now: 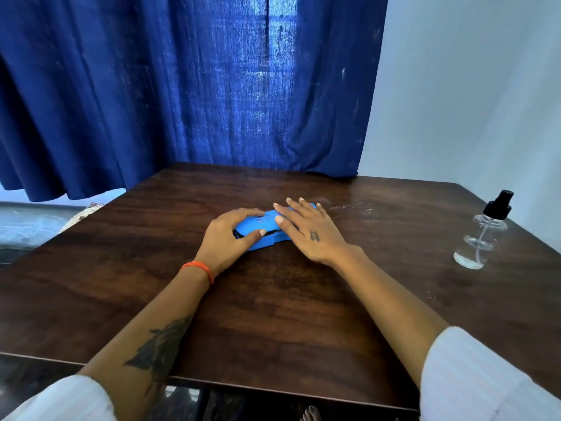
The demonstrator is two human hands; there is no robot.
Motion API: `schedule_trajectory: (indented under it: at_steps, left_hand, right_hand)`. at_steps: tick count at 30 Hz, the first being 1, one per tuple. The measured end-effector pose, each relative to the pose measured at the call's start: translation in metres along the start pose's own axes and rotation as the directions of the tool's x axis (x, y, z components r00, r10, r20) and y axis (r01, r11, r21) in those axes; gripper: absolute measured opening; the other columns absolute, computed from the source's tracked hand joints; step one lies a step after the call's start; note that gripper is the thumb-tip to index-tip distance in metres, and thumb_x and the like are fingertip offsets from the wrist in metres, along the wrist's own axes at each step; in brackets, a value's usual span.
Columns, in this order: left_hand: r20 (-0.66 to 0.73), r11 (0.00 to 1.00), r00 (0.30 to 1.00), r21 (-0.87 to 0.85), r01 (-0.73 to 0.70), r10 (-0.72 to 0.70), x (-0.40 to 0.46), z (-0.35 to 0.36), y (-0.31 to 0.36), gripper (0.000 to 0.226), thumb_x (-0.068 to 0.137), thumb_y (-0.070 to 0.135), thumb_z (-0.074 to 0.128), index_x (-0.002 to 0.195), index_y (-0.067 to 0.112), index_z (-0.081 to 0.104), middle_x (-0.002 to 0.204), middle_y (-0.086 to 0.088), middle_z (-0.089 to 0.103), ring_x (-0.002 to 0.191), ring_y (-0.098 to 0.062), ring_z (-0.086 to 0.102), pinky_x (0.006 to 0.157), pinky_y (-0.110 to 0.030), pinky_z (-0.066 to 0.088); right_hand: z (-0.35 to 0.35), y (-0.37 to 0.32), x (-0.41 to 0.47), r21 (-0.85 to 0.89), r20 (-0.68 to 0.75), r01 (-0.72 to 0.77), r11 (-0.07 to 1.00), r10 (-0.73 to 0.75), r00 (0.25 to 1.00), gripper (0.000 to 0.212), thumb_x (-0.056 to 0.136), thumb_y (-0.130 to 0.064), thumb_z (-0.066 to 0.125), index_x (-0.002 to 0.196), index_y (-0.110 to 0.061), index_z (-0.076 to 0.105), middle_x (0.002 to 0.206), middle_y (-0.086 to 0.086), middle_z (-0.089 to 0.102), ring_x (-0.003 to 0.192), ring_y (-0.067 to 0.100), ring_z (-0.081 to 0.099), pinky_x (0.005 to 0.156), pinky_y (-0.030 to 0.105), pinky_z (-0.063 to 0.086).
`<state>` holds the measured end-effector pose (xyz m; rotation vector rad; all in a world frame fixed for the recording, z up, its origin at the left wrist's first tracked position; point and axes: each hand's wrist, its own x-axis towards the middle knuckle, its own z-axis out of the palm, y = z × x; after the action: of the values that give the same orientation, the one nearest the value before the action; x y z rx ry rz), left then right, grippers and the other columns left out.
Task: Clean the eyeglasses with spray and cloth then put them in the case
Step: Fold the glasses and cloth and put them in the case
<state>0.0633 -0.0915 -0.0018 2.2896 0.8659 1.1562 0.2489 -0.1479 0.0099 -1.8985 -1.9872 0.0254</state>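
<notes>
A bright blue eyeglass case [263, 229] lies on the dark wooden table [273, 314] near its middle. Its lid is almost down, with a thin dark gap along the near side. My left hand [230, 238] grips the case's left end, thumb on the front edge. My right hand [306, 229] lies flat with fingers spread on the lid's right part. The eyeglasses and the cloth are not visible. A clear spray bottle [482, 235] with a black nozzle stands upright at the table's right edge, well away from both hands.
A blue curtain [182, 86] hangs behind the table's far edge, and a pale wall stands at the right. The table's near edge runs across the bottom of the view, with a bare foot [311, 414] below it.
</notes>
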Motion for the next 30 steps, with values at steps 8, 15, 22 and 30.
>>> schedule_trajectory:
  at_steps: [8, 15, 22, 30]
  left_hand:
    - [0.047, 0.999, 0.998, 0.03, -0.045, 0.044, 0.001, 0.004, -0.004, 0.044, 0.08, 0.011, 0.068, 0.123, 0.013, 0.057, 0.134, -0.005, 0.053, 0.126, -0.009, 0.041, 0.117, -0.028, 0.011]
    - [0.08, 0.994, 0.996, 0.092, -0.056, 0.048, 0.001, 0.003, 0.001, 0.046, 0.081, 0.008, 0.066, 0.125, 0.014, 0.055, 0.138, -0.006, 0.049, 0.129, -0.007, 0.034, 0.118, -0.032, 0.004]
    - [0.015, 0.972, 0.975, 0.084, 0.219, -0.221, -0.004, 0.009, 0.011, 0.079, 0.082, 0.035, 0.065, 0.145, 0.025, 0.019, 0.157, -0.003, 0.007, 0.144, -0.022, 0.005, 0.116, -0.037, 0.009]
    - [0.022, 0.856, 0.881, -0.229, 0.464, -0.472, 0.007, 0.042, 0.024, 0.09, 0.078, 0.06, 0.054, 0.146, 0.022, 0.009, 0.155, -0.004, 0.006, 0.141, -0.017, 0.011, 0.104, -0.025, 0.013]
  right_hand:
    - [0.016, 0.001, -0.02, -0.131, 0.038, 0.021, 0.991, -0.017, 0.999, 0.058, 0.093, -0.057, 0.013, 0.144, -0.037, -0.004, 0.157, 0.0, -0.009, 0.141, 0.02, -0.018, 0.114, 0.045, -0.009]
    - [0.017, -0.001, -0.021, -0.141, 0.078, -0.012, 0.99, 0.024, 0.997, 0.062, 0.09, -0.062, 0.014, 0.143, -0.039, -0.008, 0.156, -0.002, -0.016, 0.14, 0.02, -0.022, 0.115, 0.05, -0.007]
    - [0.007, -0.004, -0.016, 0.379, -0.27, -0.141, 0.914, 0.256, 0.928, 0.054, 0.09, -0.032, 0.055, 0.14, -0.025, 0.035, 0.154, 0.007, 0.02, 0.141, 0.027, 0.014, 0.113, 0.04, 0.018]
    - [-0.005, 0.012, -0.011, 0.41, -0.056, -0.379, 0.829, 0.438, 0.897, 0.073, 0.087, -0.039, 0.057, 0.145, -0.017, 0.019, 0.156, 0.011, 0.011, 0.141, 0.027, 0.017, 0.111, 0.036, 0.021]
